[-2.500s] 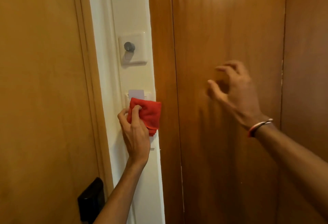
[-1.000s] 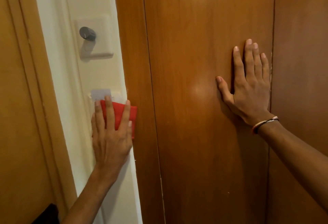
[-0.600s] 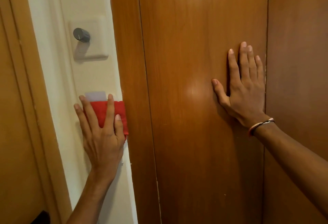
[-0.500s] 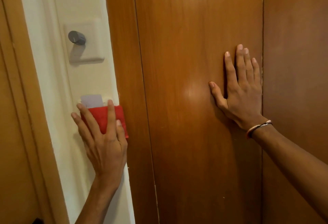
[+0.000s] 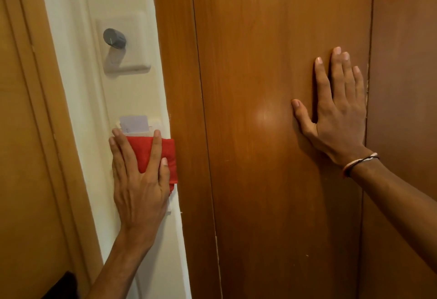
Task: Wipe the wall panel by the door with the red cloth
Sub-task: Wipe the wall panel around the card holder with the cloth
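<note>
Centrally, a folded red cloth (image 5: 151, 154) lay pressed flat against the cream wall panel (image 5: 132, 95), a narrow upright strip between two wooden surfaces. The left hand (image 5: 139, 180) covered most of the cloth, palm down, fingers spread wide over it, pinning rather than gripping it. Just above the cloth a white card (image 5: 134, 123) stood in a slot, and higher up a grey knob (image 5: 114, 38) stuck out from a cream plate. The cloth's right edge touched the wooden frame (image 5: 179, 109). Well to the right, the right hand (image 5: 335, 114) rested open and flat on the wooden door (image 5: 260, 156), holding nothing, a thin band at its wrist. Wiping appeared to be under way, low on the panel. The next stroke would likely need steady pressure while steering around the card and knob.
</note>
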The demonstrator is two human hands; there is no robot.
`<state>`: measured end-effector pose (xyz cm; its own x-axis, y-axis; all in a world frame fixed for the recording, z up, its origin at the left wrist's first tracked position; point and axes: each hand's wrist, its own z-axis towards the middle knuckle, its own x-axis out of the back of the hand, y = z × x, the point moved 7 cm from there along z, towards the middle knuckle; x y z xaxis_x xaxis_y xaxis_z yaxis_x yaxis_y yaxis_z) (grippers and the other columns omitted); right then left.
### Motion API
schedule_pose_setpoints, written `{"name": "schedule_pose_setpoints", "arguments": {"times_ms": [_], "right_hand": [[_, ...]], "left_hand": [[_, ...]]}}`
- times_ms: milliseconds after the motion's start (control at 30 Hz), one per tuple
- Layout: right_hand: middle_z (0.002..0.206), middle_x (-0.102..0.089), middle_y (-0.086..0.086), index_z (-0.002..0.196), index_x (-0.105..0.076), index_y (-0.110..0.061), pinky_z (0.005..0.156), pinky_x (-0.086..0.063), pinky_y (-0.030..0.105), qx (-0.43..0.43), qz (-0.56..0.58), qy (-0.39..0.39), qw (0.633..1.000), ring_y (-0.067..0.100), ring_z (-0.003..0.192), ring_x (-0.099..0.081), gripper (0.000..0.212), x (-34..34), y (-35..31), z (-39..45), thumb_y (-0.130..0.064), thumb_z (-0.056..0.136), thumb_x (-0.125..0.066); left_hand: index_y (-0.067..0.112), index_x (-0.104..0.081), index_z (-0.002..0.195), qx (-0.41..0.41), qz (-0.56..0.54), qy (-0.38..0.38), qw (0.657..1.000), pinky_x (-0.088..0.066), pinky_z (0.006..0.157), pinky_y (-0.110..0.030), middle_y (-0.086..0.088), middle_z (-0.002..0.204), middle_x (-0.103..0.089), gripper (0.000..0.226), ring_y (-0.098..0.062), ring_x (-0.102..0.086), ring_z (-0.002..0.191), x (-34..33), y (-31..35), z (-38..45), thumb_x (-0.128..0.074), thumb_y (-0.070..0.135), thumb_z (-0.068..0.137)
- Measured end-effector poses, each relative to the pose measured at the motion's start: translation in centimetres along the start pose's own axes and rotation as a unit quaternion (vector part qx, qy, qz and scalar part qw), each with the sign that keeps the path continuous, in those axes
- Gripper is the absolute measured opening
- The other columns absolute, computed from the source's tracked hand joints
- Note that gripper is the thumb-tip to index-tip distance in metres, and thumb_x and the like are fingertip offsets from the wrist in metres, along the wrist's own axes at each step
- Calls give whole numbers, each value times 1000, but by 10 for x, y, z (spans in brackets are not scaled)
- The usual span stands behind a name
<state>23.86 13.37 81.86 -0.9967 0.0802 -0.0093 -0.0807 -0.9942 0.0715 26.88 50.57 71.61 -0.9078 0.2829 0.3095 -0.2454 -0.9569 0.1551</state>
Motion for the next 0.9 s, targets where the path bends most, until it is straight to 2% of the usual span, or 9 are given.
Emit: {"name": "schedule_pose_setpoints", "arguments": {"times_ms": [133,267,500,567,667,767,900], "right_hand": [[173,-18,22,166,-23,-10,132,-17,52,-2,-5,5,1000,35,162,-17,79,0,0,-1,-59,106,-37],[173,-17,22,167,-21,-11,132,-17,52,-2,-11,5,1000,35,163,-16,80,-3,-1,-2,-60,106,-36],[173,-16,22,167,-20,-11,133,-15,50,4,-7,7,1000,35,163,-15,81,-3,2,-2,-60,105,-37],[173,-16,22,167,-20,-11,133,-14,50,5,-9,8,1000,35,163,-15,81,-3,1,-2,-60,105,-37],[174,-16,22,167,-19,-11,133,-15,51,7,-8,8,1000,35,163,-15,81,-3,1,-1,-60,105,-36],[174,-16,22,167,-19,-11,133,-16,52,7,-5,5,1000,35,163,-15,81,-5,2,-2,-60,105,-37],[174,-16,22,167,-19,-11,133,-16,52,5,-4,2,1000,35,163,-15,81,-5,2,-2,-61,105,-36]], "left_hand": [[33,-10,162,50,-42,20,998,-31,116,-69,-21,170,1,59,-45,-1,156,3,-8,3,-27,46,106],[34,-6,162,47,13,-1,999,-24,119,-66,-24,169,0,65,-46,1,156,-4,14,15,-34,48,105],[35,-14,161,33,-12,2,999,-34,113,-71,-26,169,1,59,-49,-2,155,0,-3,1,-29,48,106],[34,-16,161,24,13,-5,1000,-35,110,-74,-29,167,-2,64,-53,-2,153,-3,3,-4,-36,44,102],[35,-18,161,21,54,-6,998,-27,115,-73,-29,167,-6,72,-56,-2,152,-5,17,9,-55,37,99],[32,-18,161,21,79,11,997,-17,121,-68,-28,168,-8,67,-55,-5,153,-3,19,29,-49,42,102],[31,-14,162,-5,95,10,995,-21,121,-67,-27,168,-7,69,-51,-5,154,-9,14,10,-47,42,103]]}}
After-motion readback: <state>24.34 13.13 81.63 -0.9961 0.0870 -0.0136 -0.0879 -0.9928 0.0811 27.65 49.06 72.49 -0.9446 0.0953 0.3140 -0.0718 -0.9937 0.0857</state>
